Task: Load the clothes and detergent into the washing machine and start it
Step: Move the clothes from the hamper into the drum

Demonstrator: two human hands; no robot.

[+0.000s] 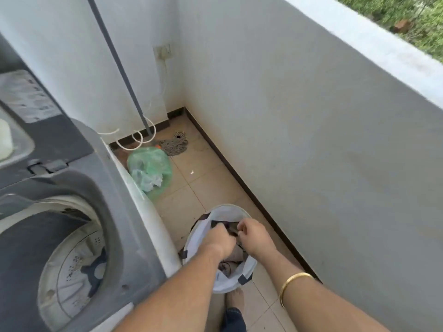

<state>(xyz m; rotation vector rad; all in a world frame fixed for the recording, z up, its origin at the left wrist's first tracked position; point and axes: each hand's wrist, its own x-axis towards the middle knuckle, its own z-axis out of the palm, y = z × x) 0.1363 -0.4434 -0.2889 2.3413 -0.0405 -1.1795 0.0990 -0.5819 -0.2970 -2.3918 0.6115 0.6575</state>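
Hands: your left hand (219, 240) and right hand (251, 236) were clenched on dark clothes (230, 230) inside the white fabric laundry basket (227, 209) | Place: floor beside the open grey top-load washing machine (115, 212) | Risk: a garment could snag and tip the soft basket.

Soft, even daylight fills the scene, coming from the open side at the upper right of the frame, where the grass (417, 17) is brightest. The long wall (311, 140) on the right is evenly lit, with no hard shadows and no glare. The washing machine (72, 188) at the left is darker and smeared by motion blur, worst at the left edge. Wide-angle distortion bends the wall's top edge and the floor (203, 178) tiles. The hands (236, 238) at lower centre are slightly soft, and fine detail is muddy throughout.
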